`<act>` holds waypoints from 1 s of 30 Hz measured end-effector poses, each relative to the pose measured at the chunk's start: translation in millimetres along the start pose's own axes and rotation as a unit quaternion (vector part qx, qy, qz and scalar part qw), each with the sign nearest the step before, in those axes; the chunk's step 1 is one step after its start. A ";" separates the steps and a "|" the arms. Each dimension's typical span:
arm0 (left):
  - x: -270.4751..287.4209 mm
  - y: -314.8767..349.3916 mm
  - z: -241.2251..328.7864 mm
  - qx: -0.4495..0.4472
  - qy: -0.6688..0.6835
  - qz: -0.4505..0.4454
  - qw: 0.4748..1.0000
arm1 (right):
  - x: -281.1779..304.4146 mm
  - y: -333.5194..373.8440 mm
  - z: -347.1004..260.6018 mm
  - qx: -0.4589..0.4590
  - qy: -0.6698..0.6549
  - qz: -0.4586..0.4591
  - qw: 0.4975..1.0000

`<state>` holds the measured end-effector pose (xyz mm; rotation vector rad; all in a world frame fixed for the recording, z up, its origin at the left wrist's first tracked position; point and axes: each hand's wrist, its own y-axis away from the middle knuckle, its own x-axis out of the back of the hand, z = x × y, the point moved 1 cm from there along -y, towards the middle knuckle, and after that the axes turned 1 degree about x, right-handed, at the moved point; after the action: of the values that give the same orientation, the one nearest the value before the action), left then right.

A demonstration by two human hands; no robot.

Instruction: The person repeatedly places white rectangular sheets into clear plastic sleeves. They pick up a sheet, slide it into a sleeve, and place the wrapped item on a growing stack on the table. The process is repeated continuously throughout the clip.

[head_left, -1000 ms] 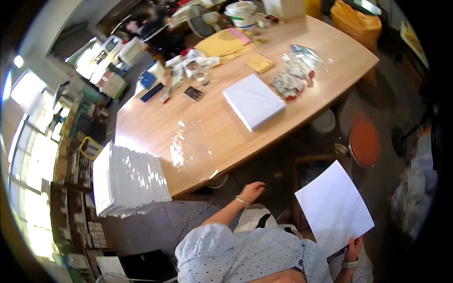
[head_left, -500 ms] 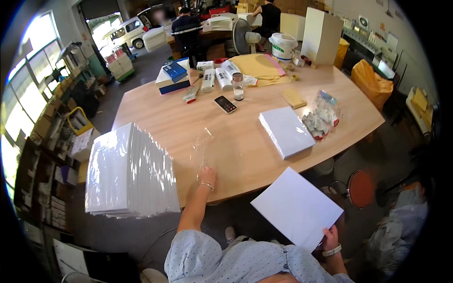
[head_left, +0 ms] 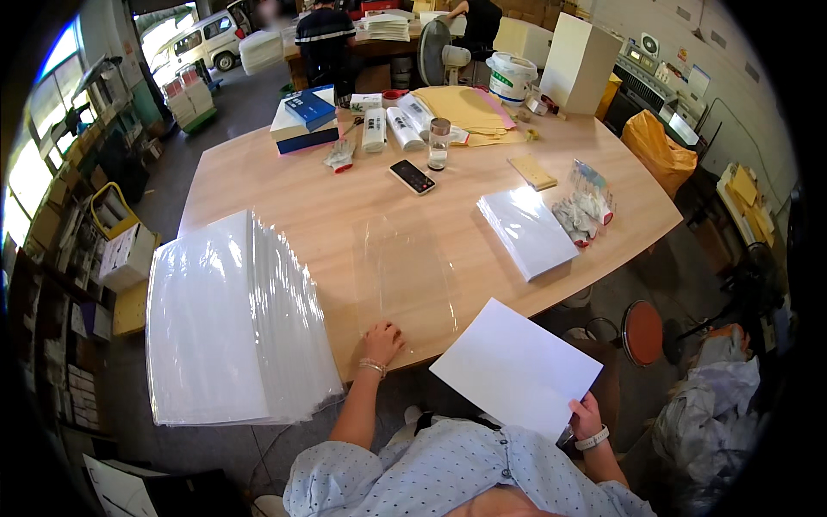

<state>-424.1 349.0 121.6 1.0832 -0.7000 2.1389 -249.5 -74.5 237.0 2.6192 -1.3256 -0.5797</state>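
Basically wht paper (head_left: 515, 366), R edge in R fingers (head_left: 588, 411)

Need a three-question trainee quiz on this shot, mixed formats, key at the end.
1. Which of the person's hands holds the white paper?
2. True or false: on the table, the black phone lies nearer to the person than the glass bottle.
3. What lies flat just beyond the left hand?
a) a glove
b) clear plastic film
c) a blue book

Key:
1. The right hand
2. True
3. b
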 end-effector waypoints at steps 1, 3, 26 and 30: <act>-2.1 -0.7 -2.5 -0.003 0.008 0.009 1.000 | -1.6 -3.0 0.8 -0.005 -0.001 -0.002 1.000; -7.5 -4.6 -4.2 -0.024 0.021 0.013 0.999 | -2.5 -11.3 3.6 -0.002 -0.004 -0.015 1.000; -58.3 -53.0 24.6 0.081 0.118 -0.005 0.990 | 43.8 -94.1 13.8 -0.089 0.040 -0.117 0.988; -59.1 -46.1 29.0 0.052 -0.023 0.101 0.993 | 54.2 -96.4 9.1 -0.092 0.027 -0.113 0.989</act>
<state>-348.6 341.8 95.1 1.1633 -0.7540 2.3512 -152.6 -59.8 184.9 2.6269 -0.9180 -0.6253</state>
